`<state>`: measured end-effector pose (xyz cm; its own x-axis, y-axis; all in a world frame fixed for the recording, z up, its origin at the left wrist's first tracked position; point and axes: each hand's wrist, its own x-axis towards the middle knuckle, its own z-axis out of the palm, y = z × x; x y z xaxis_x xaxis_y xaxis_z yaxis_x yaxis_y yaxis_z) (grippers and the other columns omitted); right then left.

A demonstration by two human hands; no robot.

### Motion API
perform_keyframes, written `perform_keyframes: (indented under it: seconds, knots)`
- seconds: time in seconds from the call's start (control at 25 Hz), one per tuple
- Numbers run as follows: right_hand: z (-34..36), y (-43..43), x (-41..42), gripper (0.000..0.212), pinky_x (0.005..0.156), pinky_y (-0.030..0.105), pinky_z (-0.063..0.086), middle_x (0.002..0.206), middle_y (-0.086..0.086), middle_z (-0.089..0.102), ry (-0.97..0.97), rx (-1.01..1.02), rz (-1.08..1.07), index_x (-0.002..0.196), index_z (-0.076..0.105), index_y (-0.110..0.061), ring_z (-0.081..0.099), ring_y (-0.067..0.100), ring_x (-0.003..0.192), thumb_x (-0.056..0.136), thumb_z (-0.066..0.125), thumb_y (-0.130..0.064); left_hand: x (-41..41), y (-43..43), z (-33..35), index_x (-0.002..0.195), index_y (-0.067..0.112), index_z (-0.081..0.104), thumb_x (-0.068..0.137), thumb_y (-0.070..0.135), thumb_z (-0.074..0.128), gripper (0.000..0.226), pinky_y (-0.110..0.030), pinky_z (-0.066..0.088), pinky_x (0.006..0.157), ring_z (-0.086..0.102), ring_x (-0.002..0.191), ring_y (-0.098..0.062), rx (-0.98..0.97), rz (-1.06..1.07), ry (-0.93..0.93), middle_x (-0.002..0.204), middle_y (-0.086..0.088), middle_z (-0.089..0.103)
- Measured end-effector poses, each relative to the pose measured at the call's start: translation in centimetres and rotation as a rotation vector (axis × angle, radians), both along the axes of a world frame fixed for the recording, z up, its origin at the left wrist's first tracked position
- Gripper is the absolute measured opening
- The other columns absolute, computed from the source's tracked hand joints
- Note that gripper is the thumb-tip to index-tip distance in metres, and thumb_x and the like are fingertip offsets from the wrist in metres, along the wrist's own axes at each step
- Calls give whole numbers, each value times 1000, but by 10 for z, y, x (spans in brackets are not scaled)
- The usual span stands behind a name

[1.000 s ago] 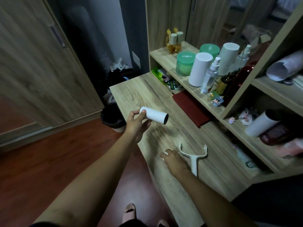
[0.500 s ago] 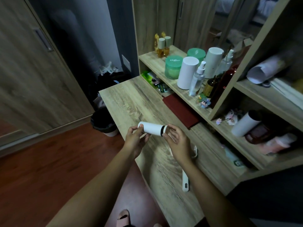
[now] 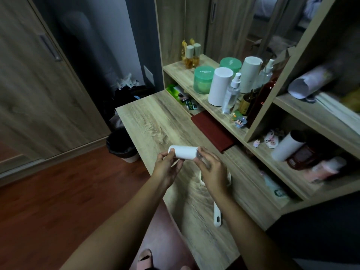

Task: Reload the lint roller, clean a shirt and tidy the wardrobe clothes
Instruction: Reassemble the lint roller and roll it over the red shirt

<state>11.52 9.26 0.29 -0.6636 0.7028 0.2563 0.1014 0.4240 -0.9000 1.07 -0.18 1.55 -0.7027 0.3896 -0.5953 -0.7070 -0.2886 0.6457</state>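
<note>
both hands on the refill roll above the desk

i see the white cylindrical refill roll (image 3: 185,152) held roughly level in the air over the pale wood-grain desk top (image 3: 155,121), between the two hands; the left hand (image 3: 168,166) grips its left end, fingers and thumb curled round it; the right hand (image 3: 211,168) has its fingertips pinched on the roll's right end; the white plastic lint roller handle (image 3: 217,215) lies flat on the desk beneath the right wrist, its head largely hidden by that hand, its grip end pointing toward me; whether the roll touches it i cannot tell; a dark red flat mat (image 3: 212,131) sits at the desk's far edge, partly under the wooden shelf (image 3: 181,75); on that shelf stand a tall white cylinder (image 3: 220,86), a green lidded jar (image 3: 203,78) and a clear spray bottle (image 3: 231,92), close together; a bin with a black liner (image 3: 121,145) stands on the reddish floor just beside the desk's left edge
</note>
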Motion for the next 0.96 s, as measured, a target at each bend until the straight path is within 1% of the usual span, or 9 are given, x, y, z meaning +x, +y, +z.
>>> perform_keyframes:
  seconds: [0.12,0.28,0.4,0.48,0.6,0.68,0.8,0.88,0.96]
  knots:
    - [0,0,3,31,95,19,37,123,0,57,-49,69,-25,115,66,-15,46,14,116,84,67,-19,1,4,0,90,13,45,94,17,55,12,-25,59,61,64,86,-16,7,-12,-36,99,-10,60]
    - [2,1,4,31,77,-1,35,105,0,50,-52,11,23,114,66,-9,53,15,94,83,67,-12,4,7,2,99,13,44,95,16,52,9,-26,58,65,62,84,-17,-6,-23,-49,99,-11,57]
    - [0,4,5,40,81,-5,30,105,1,53,-125,91,55,122,61,-10,52,11,97,83,67,-14,5,9,5,117,20,37,93,22,56,30,-33,57,74,64,84,-21,-28,-115,-28,103,-13,58]
    - [2,1,6,40,83,-2,33,108,1,57,-112,58,40,124,59,-12,54,8,99,85,65,-17,6,10,6,124,24,33,92,25,58,41,-38,58,74,65,84,-25,-39,-157,-23,105,-16,60]
    - [5,-3,5,43,89,16,45,112,-5,60,-57,-57,48,128,51,-15,58,7,103,87,61,-15,6,9,5,127,21,34,91,22,59,43,-37,59,70,65,82,-25,-17,-127,-49,102,-16,58]
    - [8,-3,7,44,90,15,46,110,-5,60,-15,-127,61,128,47,-19,59,7,104,86,60,-12,5,8,2,124,20,37,92,23,58,39,-33,59,63,65,80,-24,-17,-128,-70,100,-15,56]
    - [8,2,15,36,72,1,39,107,1,58,-65,-201,-192,121,50,-11,58,14,94,86,60,-10,5,8,0,121,20,39,92,25,58,36,-31,59,57,64,78,-24,-11,-139,-100,101,-16,55]
    - [-6,6,25,35,70,14,34,113,12,56,-251,-177,-535,117,51,-3,55,27,100,85,61,-16,5,9,-2,122,19,40,91,25,58,36,-31,59,55,64,76,-24,-23,-139,-112,100,-16,55]
    - [-26,7,34,46,87,32,31,123,24,48,-461,-276,-746,116,48,4,46,37,114,83,62,-25,6,8,-3,126,18,40,91,26,58,40,-30,59,54,64,76,-23,-37,-150,-107,102,-16,55]
